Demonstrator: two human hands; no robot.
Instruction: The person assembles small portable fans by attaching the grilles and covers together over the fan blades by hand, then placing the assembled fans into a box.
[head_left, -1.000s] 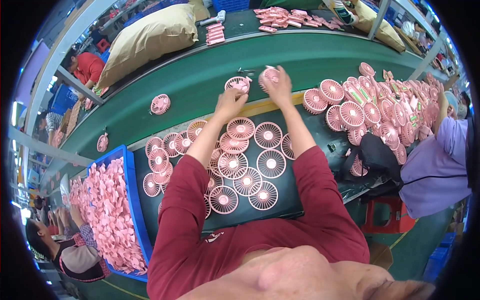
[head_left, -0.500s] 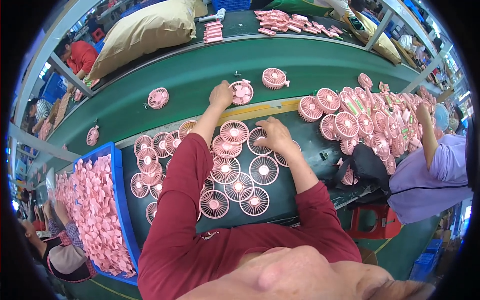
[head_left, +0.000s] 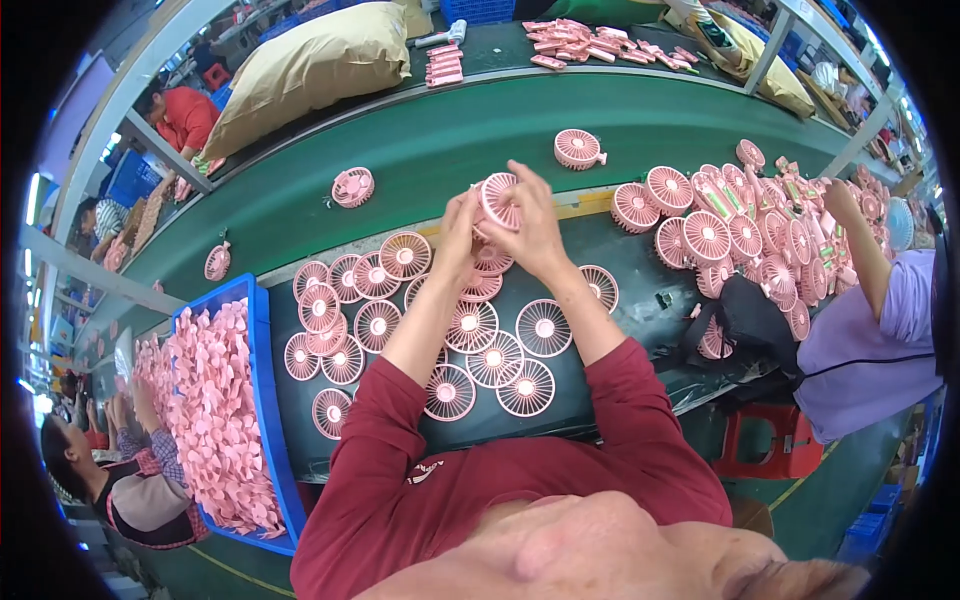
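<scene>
Head view: blades (head_left: 222, 415) fill the blue bin (head_left: 273, 400); right of it, left hand (head_left: 458, 230) and right hand (head_left: 535, 232) meet, grip half-curled round a fan (head_left: 498, 200).

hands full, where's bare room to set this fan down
Bare: green conveyor belt beyond the held fan head, between two pink fan heads; tabletop between rightmost grille and black cloth, except a small dark scrap. Crowded: tabletop left and middle, under overlapping grilles, and the fan heap at right.
</scene>
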